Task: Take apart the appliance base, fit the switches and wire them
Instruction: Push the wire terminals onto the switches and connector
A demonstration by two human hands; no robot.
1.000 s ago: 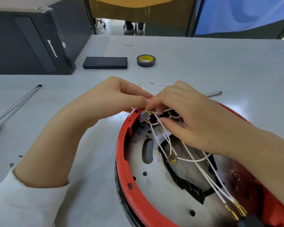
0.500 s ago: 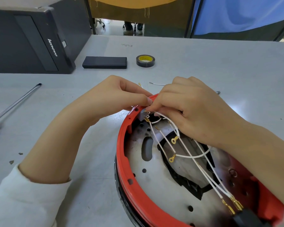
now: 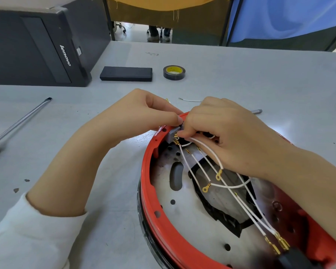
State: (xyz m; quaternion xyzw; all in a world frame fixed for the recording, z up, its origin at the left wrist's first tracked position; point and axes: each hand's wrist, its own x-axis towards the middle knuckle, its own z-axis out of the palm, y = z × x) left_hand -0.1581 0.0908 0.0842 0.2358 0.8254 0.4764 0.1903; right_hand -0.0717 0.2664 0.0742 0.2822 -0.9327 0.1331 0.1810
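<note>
Head view. The appliance base [image 3: 149, 191], a red ring around a grey metal plate, is seen open in the lower right of the frame, resting on the grey table [image 3: 241, 74]. At the upper left of the ring a small grey switch [image 3: 172, 135] is seated against the rim. The left hand [image 3: 136, 115] is curled with its fingertips pinched on the switch from outside the rim. The right hand [image 3: 227, 136] is curled over the inside, its fingertips pinched at the brass terminals of the switch, with white wires [image 3: 200, 166] running out beneath the palm toward the lower right; exactly which wire end is gripped cannot be told.

Several risks are judged from this. A connector could be pushed on crooked, since the terminals are largely hidden by the fingers, and a tab could be bent. The switch could be forced out of its seat if the push from inside is not matched by the left hand. The loose ring terminals [image 3: 211, 181] near the plate's centre could be dragged or tangled, and a wire could be fitted to the wrong tab, as all are the same white.

In the upper part of the frame a tape roll [image 3: 174, 72], a black box [image 3: 126, 74] and, at the left, a screwdriver [image 3: 21, 121] are lying well apart from the work.
</note>
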